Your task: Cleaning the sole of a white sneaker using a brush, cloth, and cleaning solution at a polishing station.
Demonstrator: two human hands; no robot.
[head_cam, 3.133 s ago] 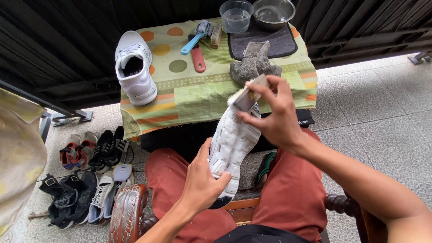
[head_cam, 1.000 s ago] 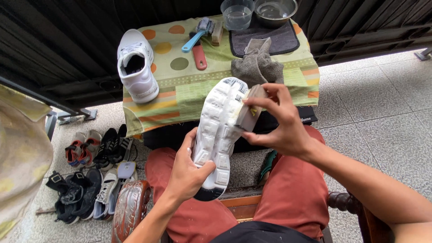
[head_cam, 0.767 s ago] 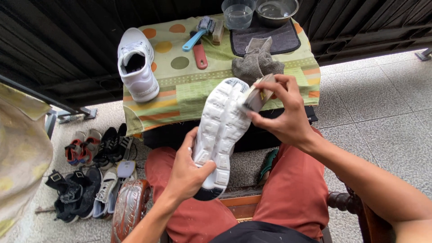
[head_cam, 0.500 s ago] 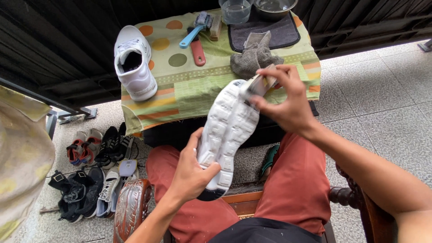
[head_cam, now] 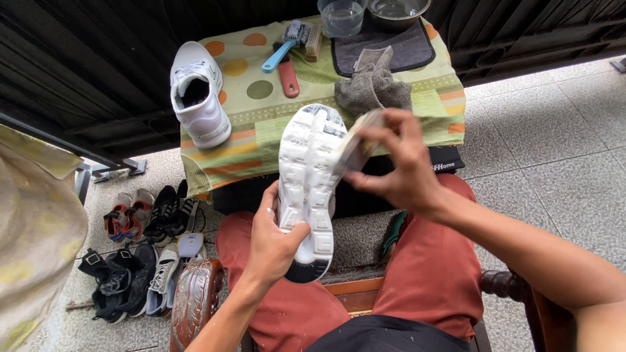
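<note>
White sneaker (head_cam: pixel 308 189) held sole-up over the lap, toe end toward the counter (head_cam: pixel 417 104), heel end low near the knees. Left hand (head_cam: pixel 274 241) closed around the heel part, thumb on the sole, gripping it tight. Right hand (head_cam: pixel 401 163) closed on a small pale cleaning block (head_cam: pixel 355 146), blurred, pressing its edge against the side of the sole near the toe.

To rub well: keep the left grip firm so the shoe does not wobble. Push with short, even strokes along the rim. Work the grooves one row at a time. Turn the shoe a little instead of bending the wrist too far. Hold the block flat, or only a corner cleans.

Just past the toe, a grey rag (head_cam: pixel 372 88) crumpled on the spotted green cloth (head_cam: pixel 261 124). Good for wiping off loose dirt. Farther back, a dark mat (head_cam: pixel 398 49) with a clear cup of water (head_cam: pixel 340 14) and a metal bowl (head_cam: pixel 398 8). Beside them a blue-handled brush (head_cam: pixel 283 49) and a red-handled brush (head_cam: pixel 288 75). Second white sneaker (head_cam: pixel 199 94) upright on the left end of the counter. Down on the floor, a heap of other shoes (head_cam: pixel 140 254).
</note>
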